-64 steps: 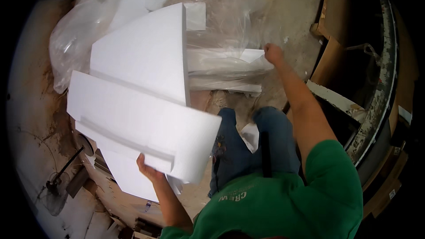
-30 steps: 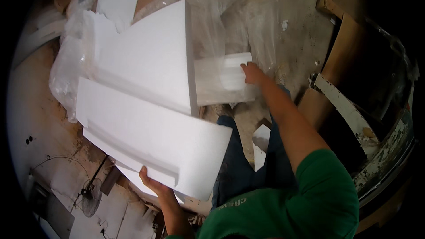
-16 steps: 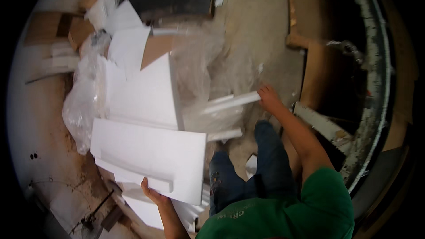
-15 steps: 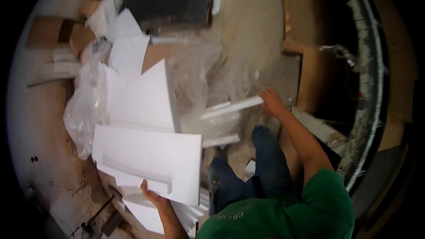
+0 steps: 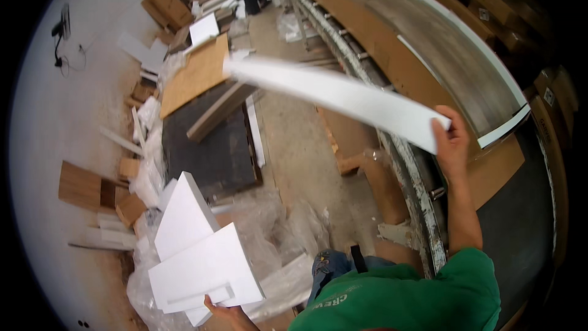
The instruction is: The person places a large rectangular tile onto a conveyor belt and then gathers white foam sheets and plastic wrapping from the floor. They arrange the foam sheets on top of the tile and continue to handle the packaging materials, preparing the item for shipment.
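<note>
Concrete floor (image 5: 291,153) forms an aisle along the left edge of a conveyor (image 5: 424,216), across which a long white strip (image 5: 343,99) reaches forward and leftward from the right hand (image 5: 452,142), closed on its near end, while the left hand (image 5: 225,314), fingers hidden, thumb uppermost, clasps the lower edge of a white board (image 5: 205,263).

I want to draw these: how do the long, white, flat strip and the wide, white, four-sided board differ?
The long, white, flat strip is narrow; the wide, white, four-sided board is broad. The right hand grips the strip, the left hand the board's edge. Both are white.
</note>
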Demonstrator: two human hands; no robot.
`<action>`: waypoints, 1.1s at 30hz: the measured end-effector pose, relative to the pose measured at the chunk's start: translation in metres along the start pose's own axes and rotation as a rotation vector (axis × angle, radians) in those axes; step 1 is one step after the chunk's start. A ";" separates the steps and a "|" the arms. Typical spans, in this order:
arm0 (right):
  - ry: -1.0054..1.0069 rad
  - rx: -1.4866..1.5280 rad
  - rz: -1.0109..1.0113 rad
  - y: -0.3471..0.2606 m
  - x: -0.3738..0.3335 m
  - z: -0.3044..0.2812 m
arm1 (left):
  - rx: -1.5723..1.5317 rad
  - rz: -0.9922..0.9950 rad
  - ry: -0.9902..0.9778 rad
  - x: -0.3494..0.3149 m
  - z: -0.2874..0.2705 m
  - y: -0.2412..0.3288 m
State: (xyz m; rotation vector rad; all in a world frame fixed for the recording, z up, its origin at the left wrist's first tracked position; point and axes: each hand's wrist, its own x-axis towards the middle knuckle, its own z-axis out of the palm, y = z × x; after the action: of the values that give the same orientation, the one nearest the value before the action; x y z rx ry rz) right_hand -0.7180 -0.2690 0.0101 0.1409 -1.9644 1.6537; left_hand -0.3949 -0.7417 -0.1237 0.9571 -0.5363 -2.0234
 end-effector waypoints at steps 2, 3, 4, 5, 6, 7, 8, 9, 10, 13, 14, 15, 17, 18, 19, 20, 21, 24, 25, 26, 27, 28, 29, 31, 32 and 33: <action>0.164 -0.030 0.007 0.004 0.017 -0.032 | -0.003 0.024 -0.063 0.008 0.024 -0.003; 0.223 -0.041 0.063 0.013 0.024 -0.048 | 0.001 0.024 -0.079 0.013 0.032 -0.007; 0.282 0.002 0.055 0.022 0.034 -0.058 | 0.006 0.037 -0.084 0.023 0.040 -0.011; 0.327 0.116 0.123 0.027 0.044 -0.066 | 0.016 0.049 -0.083 0.037 0.046 -0.014; 0.374 0.234 0.185 0.030 0.054 -0.073 | 0.022 0.062 -0.086 0.048 0.056 -0.018; 0.375 0.192 0.208 0.039 0.067 -0.086 | 0.005 0.019 -0.108 0.058 0.065 -0.021; 0.389 0.152 0.226 0.050 0.078 -0.107 | -0.016 0.007 -0.111 0.064 0.081 -0.029; 0.406 0.122 0.250 0.061 0.087 -0.122 | -0.032 0.003 -0.119 0.070 0.101 -0.035; 0.406 0.045 0.293 0.066 0.096 -0.131 | -0.042 -0.001 -0.133 0.078 0.124 -0.039; 0.373 -0.141 0.416 0.084 0.120 -0.161 | -0.024 0.040 -0.149 0.129 0.179 -0.063; 0.326 -0.246 0.486 0.091 0.118 -0.167 | -0.010 0.051 -0.154 0.152 0.197 -0.069; 0.272 -0.335 0.548 0.096 0.123 -0.167 | 0.007 0.060 -0.153 0.169 0.221 -0.074; 0.236 -0.524 0.627 0.106 0.121 -0.162 | -0.042 0.022 -0.210 0.212 0.268 -0.090; 0.079 -0.828 0.726 0.105 0.123 -0.160 | -0.061 -0.004 -0.226 0.227 0.291 -0.100; -0.094 -1.123 0.826 0.103 0.124 -0.159 | -0.035 -0.039 -0.231 0.239 0.314 -0.107; -0.279 -1.406 0.928 0.103 0.121 -0.162 | -0.006 -0.076 -0.241 0.244 0.343 -0.112; -0.296 -1.543 0.736 0.106 0.112 -0.159 | 0.028 -0.109 -0.251 0.251 0.369 -0.116; -0.151 -1.504 0.695 0.097 0.124 -0.123 | 0.102 -0.095 -0.335 0.285 0.432 -0.141; -0.157 -1.391 0.646 0.093 0.136 -0.102 | 0.109 -0.140 -0.367 0.291 0.456 -0.153; -0.165 -1.272 0.596 0.094 0.147 -0.084 | 0.101 -0.182 -0.416 0.301 0.475 -0.167; -0.200 -1.173 0.443 0.109 0.153 -0.077 | 0.095 -0.221 -0.467 0.313 0.495 -0.183; -0.228 -1.071 0.287 0.124 0.158 -0.074 | 0.085 -0.262 -0.520 0.318 0.515 -0.197; -0.251 -1.056 0.355 0.133 0.166 -0.074 | 0.106 -0.312 -0.551 0.315 0.536 -0.209; -0.313 -1.024 0.473 0.144 0.179 -0.076 | 0.134 -0.405 -0.596 0.300 0.574 -0.237; -0.373 -1.072 0.554 0.140 0.183 -0.071 | 0.122 -0.456 -0.696 0.298 0.585 -0.247; -0.431 -1.121 0.616 0.127 0.194 -0.065 | 0.119 -0.465 -0.729 0.297 0.596 -0.258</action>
State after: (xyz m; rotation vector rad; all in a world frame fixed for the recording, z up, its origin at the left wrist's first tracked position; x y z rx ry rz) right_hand -0.9116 -0.1261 -0.0027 -0.6294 -3.1816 0.5654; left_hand -1.1011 -0.8162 -0.0510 0.3924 -0.8843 -2.7958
